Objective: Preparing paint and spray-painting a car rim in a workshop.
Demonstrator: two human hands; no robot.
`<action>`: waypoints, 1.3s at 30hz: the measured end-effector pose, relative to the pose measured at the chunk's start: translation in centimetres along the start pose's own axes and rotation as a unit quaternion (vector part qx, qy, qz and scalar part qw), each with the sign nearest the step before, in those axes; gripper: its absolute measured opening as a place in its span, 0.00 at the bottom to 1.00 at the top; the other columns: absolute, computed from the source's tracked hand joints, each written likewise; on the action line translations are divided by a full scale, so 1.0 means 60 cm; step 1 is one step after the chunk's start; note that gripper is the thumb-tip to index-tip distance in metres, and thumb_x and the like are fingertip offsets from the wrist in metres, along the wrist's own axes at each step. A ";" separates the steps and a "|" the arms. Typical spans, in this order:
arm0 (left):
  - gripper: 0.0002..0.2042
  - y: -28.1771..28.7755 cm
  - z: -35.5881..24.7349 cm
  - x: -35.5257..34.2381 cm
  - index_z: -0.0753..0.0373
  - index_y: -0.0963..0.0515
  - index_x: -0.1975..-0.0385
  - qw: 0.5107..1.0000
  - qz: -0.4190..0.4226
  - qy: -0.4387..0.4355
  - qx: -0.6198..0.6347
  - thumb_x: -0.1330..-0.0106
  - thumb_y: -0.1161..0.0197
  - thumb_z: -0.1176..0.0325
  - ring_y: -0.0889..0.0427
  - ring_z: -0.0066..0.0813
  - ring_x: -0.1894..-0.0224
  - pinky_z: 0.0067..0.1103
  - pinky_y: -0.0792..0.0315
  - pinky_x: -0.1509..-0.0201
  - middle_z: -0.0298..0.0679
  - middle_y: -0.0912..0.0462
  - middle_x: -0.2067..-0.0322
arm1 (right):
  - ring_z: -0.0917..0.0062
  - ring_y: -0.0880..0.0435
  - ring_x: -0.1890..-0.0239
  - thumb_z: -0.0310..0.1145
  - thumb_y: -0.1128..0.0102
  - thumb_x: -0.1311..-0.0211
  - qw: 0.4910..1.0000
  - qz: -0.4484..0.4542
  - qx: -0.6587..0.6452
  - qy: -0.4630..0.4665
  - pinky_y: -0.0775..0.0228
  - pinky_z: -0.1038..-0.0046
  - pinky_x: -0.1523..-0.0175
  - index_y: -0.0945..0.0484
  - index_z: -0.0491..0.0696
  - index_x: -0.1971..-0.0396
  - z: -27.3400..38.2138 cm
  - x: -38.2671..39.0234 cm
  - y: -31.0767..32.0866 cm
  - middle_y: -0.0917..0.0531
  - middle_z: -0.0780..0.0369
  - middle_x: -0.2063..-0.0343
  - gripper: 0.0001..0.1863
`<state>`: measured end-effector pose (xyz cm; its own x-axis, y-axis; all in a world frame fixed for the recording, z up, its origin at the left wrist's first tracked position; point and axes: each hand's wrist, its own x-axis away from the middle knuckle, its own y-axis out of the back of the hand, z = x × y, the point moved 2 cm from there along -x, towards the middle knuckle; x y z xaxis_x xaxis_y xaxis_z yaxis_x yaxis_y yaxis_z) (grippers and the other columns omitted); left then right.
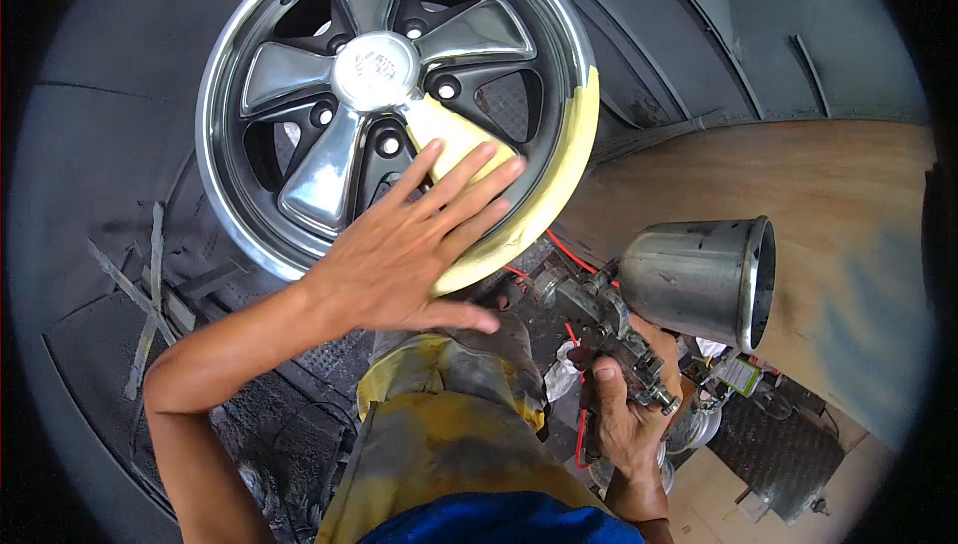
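Observation:
A car wheel [324, 170] with polished spokes and lip and dark recesses fills the upper middle. One spoke and the lower right lip carry pale yellow masking tape [569, 175], wrinkled in places. My left hand [404, 250] is spread flat over the lower right of the wheel, fingertips at the taped spoke; whether the palm touches is hidden. Low on the right, my right hand [634, 414] grips a spray gun [599, 319] by its handle. Its metal cup [689, 279] is tilted sideways, with its wide rim facing right.
A thin red hose [582, 434] runs near the gun. To the right stands a brown board [778, 170] with grey-blue overspray. Crossed strips [135, 289] lie on the dark floor at left. Jars and a green-labelled container [738, 376] stand at lower right, beyond my right hand.

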<state>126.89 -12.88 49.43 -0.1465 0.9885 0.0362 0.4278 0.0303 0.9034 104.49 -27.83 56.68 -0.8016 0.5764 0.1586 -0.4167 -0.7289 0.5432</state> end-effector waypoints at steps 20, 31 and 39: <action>0.59 0.019 -0.013 -0.020 0.71 0.38 0.29 1.000 -0.007 -0.002 0.013 0.48 0.44 0.21 0.55 0.52 0.20 0.51 0.63 0.19 0.49 0.49 0.22 | 0.72 0.15 0.54 0.32 0.30 0.34 0.999 -0.009 -0.037 -0.032 0.24 0.70 0.48 0.25 0.39 0.42 -0.011 0.008 0.018 0.15 0.52 0.54 0.24; 0.55 0.017 -0.005 -0.055 0.74 0.32 0.33 0.997 -0.075 -0.024 0.001 0.40 0.50 0.22 0.55 0.48 0.19 0.50 0.63 0.18 0.48 0.46 0.23 | 0.69 0.15 0.53 0.33 0.29 0.35 0.998 0.016 -0.049 -0.039 0.25 0.69 0.46 0.23 0.40 0.44 0.003 0.008 0.020 0.15 0.52 0.54 0.23; 0.36 0.049 0.093 -0.129 0.69 0.29 0.33 0.990 -0.116 -0.009 -0.078 0.27 0.50 0.41 0.49 0.47 0.21 0.48 0.62 0.18 0.51 0.35 0.29 | 0.70 0.15 0.53 0.33 0.31 0.33 0.998 -0.038 -0.028 -0.041 0.25 0.68 0.46 0.24 0.40 0.43 0.001 0.012 0.037 0.15 0.52 0.54 0.22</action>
<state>134.27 -19.62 49.40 -0.2075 0.9602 -0.1872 0.2405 0.2356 0.9416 103.00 -28.99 58.06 -0.7305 0.6568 0.1873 -0.4990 -0.7004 0.5103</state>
